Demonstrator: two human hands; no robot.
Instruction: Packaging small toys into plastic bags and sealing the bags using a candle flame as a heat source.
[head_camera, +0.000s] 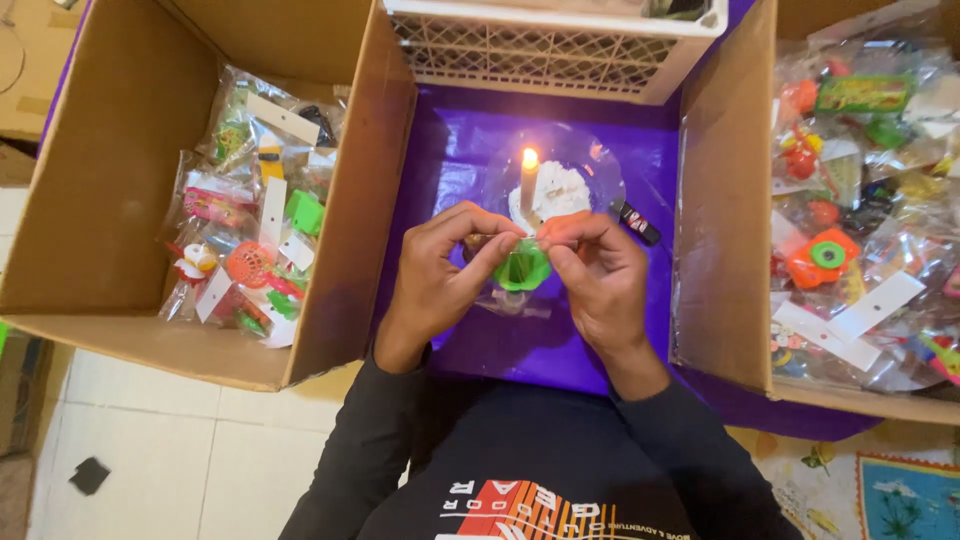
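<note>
Both hands pinch a bagged green toy near a lit candle.
The left hand (440, 275) and right hand (600, 275) grip the clear bag (522, 268) between them, its top edge running sideways, just before the candle (528, 180).

The clear plastic bag with a green toy (522, 268) is half hidden behind both hands' fingers (487, 250). At right, the cardboard box of bagged toys (722, 200) runs off the frame; the white lattice crate (540, 50) is cut off at top.

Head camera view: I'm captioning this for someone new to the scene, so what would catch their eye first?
The lit white candle glows at the middle of the shiny purple sheet. Just in front of it, the left hand and right hand pinch a clear plastic bag with a green toy between them. Open brown cardboard boxes on the left and right hold heaps of bagged colourful toys.
</note>
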